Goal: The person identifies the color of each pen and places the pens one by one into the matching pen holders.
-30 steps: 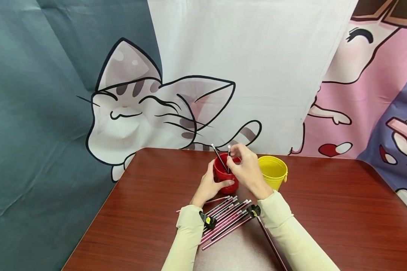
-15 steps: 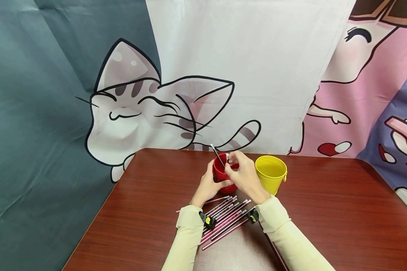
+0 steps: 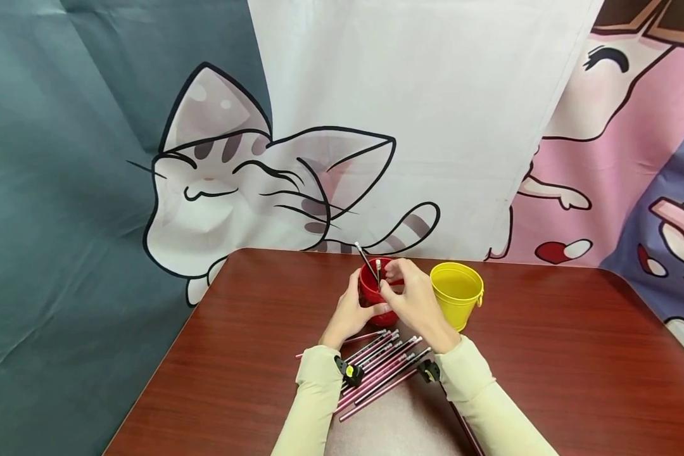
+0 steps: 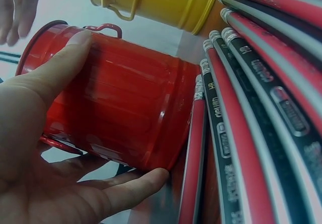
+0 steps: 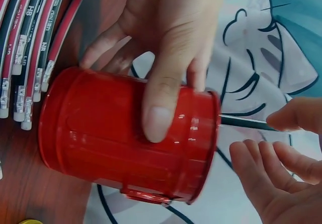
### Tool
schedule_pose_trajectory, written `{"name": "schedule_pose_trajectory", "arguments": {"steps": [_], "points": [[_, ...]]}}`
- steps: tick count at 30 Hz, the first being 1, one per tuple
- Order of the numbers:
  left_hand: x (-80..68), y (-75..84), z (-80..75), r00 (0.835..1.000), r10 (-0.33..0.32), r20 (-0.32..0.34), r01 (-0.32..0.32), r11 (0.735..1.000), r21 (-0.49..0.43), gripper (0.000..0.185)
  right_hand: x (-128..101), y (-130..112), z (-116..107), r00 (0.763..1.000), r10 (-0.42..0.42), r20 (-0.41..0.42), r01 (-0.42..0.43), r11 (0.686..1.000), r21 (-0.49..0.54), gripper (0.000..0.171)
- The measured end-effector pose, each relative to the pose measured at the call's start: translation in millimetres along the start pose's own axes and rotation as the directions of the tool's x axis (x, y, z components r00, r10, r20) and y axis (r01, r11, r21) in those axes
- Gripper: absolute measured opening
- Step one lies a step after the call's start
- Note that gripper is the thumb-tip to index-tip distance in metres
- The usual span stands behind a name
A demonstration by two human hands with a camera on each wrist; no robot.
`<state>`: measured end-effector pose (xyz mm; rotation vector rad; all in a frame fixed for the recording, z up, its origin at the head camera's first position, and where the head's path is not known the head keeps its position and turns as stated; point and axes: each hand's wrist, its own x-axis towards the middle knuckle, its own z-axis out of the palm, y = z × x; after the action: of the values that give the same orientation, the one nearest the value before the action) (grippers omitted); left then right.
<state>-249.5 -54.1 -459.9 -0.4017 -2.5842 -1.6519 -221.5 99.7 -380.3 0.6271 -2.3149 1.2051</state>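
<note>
- The left hand (image 3: 350, 311) is wrapping its grip around the red bucket (image 3: 378, 292), which is standing on the table (image 3: 547, 354).
- The right hand (image 3: 413, 297) is hovering over the bucket's mouth, fingers loosely curled and grasping nothing, beside two pencils (image 3: 372, 269) sticking out.
- A yellow bucket (image 3: 457, 292) is standing just beside; loose pencils (image 3: 379, 367) are lying near the wrists.

We see our left hand (image 5: 166, 43) gripping the red bucket (image 5: 126, 138), pencils (image 5: 30, 48) beside it, our right hand (image 5: 282, 168) near its rim.
</note>
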Motion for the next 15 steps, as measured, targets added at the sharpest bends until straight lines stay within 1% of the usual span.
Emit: {"name": "schedule_pose_trajectory", "arguments": {"steps": [5,10,12,15], "points": [[0.2,2.3,0.3,1.000,-0.007,-0.001,0.007,1.000,0.001,0.091,-7.5,-7.0,-9.1,1.000,-0.006,0.013,0.007,0.999,-0.037,0.022],[-0.4,2.0,-0.2,1.000,0.001,-0.005,-0.001,1.000,-0.017,0.091,-19.9,-6.1,-19.6,0.997,-0.022,0.078,0.026,0.998,-0.058,0.023],[-0.9,1.2,0.3,1.000,-0.001,-0.005,0.001,1.000,-0.030,0.090,-26.7,-4.0,-24.6,0.994,-0.009,0.113,0.018,0.997,-0.074,0.024],[-1.6,0.4,0.6,1.000,-0.001,-0.005,0.001,0.998,-0.057,0.089,-37.4,1.0,-31.1,0.985,0.046,0.164,-0.032,0.996,-0.086,0.022]]}}
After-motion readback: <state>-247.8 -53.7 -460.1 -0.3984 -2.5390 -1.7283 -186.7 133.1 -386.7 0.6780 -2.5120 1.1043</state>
